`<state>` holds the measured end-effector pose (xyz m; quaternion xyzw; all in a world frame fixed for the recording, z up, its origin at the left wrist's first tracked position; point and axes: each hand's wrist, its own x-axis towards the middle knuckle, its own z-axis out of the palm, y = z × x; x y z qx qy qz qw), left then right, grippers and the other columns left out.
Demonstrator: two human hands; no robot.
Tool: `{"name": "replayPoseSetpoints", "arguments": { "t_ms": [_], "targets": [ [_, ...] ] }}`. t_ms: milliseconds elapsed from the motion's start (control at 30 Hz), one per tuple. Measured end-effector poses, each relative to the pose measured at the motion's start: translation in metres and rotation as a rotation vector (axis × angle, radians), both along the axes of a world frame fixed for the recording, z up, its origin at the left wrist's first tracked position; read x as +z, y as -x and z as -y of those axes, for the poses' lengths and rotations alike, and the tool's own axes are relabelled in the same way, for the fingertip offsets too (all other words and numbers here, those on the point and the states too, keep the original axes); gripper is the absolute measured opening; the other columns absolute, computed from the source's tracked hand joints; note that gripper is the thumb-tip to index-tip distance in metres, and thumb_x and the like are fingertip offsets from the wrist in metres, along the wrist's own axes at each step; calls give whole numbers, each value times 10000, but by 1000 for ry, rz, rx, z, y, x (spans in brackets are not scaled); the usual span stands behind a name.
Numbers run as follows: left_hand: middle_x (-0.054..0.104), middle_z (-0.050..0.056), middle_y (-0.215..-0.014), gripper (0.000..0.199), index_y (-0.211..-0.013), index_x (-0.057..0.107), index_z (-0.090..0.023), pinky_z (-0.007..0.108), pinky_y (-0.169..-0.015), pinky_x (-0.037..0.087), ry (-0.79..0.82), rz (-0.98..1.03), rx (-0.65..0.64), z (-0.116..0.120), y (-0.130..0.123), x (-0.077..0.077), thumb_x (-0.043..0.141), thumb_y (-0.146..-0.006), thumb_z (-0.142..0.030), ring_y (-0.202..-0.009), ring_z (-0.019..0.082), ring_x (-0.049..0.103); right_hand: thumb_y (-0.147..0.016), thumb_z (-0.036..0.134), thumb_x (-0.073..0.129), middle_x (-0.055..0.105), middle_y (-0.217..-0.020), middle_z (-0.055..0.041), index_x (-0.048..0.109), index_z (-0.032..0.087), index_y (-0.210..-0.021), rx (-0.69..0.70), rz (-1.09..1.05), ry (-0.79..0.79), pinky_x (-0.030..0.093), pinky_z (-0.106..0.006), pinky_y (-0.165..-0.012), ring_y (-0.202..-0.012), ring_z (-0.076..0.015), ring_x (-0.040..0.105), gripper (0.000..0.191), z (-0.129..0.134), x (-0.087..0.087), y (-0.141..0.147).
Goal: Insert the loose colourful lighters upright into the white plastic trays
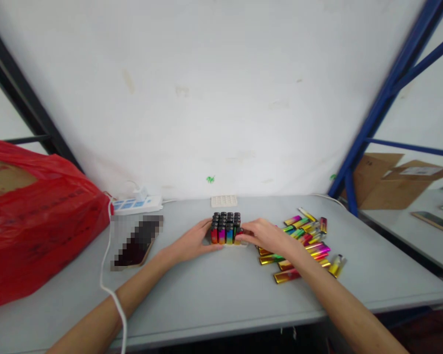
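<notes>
Several lighters with black tops and red, purple, blue and orange bodies stand upright in close rows. They are set in a pale tray, of which only the front edge shows. My left hand is closed around the left side of the tray, thumb along its front. At the front right corner, my right hand pinches a lighter, mostly hidden by the fingers. Under and beside my right forearm lies a loose pile of shiny gold, red, green and purple lighters.
A white tray with holes lies by the wall. To the left are a phone, a power strip, a red plastic bag and a white cable. A cardboard box stands beyond the blue frame.
</notes>
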<state>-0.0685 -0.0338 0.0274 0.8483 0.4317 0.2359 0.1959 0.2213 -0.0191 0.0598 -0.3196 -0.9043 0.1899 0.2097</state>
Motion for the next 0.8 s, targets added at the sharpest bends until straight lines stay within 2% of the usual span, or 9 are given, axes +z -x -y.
{"name": "replayPoseSetpoints", "arguments": {
  "t_ms": [67,133,200,267,367,467,600,700,800],
  "targets": [
    [574,136,-1571,734,-1502,558,-221,512,-1268,400,1,-11,-1,0,0,1,765,-903,-590,-1452,350,540,-984,519,704,719,-702,-35,740,206,-770,-33,2,2,361,-266,-619,-616,-166,579,380,-1,1,-2],
    [572,136,-1572,732,-1502,558,-217,504,-1268,400,5,-22,1,0,-1,1,766,-903,-584,-1452,346,539,-945,575,732,714,-684,-30,749,204,-769,-28,14,49,367,-267,-610,-608,-168,587,411,-3,2,-6],
    [573,137,-1571,739,-1504,555,-211,498,-1269,401,8,-20,7,0,-1,1,766,-901,-584,-1449,347,543,-965,612,684,714,-684,-24,773,210,-823,-20,20,93,391,-270,-609,-611,-175,597,435,-7,4,-14],
    [572,136,-1572,752,-1510,549,-215,500,-1272,398,12,-14,10,0,-1,1,766,-898,-592,-1449,350,545,-1010,594,611,735,-735,-40,789,214,-864,-57,-13,74,452,-292,-665,-670,-197,624,444,-13,6,-27],
    [545,151,-1597,785,-1528,530,-204,507,-1284,379,32,-37,24,0,-1,2,760,-896,-609,-1472,356,521,-993,506,641,782,-925,-94,808,214,-928,-165,-40,-11,522,-375,-894,-887,-258,685,342,-25,5,-56],
    [518,170,-1617,820,-1549,504,-179,506,-1297,359,45,-70,35,0,0,1,742,-904,-628,-1493,356,497,-939,381,708,790,-1127,-118,816,218,-1072,-273,92,-9,515,-413,-1030,-1085,-294,708,237,-38,0,-89],
    [542,155,-1600,810,-1538,518,-196,507,-1289,373,29,-51,28,-1,0,1,744,-898,-639,-1474,357,519,-907,143,643,756,-1303,-159,803,177,-1194,-455,265,-101,470,-422,-1144,-1251,-305,685,331,-55,-10,-121],
    [552,144,-1593,798,-1526,531,-204,503,-1280,387,15,-32,15,-1,1,1,744,-895,-644,-1455,355,538,-844,117,700,772,-1285,-160,821,171,-1176,-534,328,-73,507,-392,-1114,-1227,-313,713,357,-64,-16,-133],
    [559,137,-1588,781,-1519,538,-209,499,-1276,390,14,-30,13,0,1,1,736,-903,-645,-1458,351,536,-835,139,725,829,-1113,-136,833,179,-1140,-551,299,29,583,-349,-953,-1036,-290,783,325,-69,-19,-135]
  ]
}}
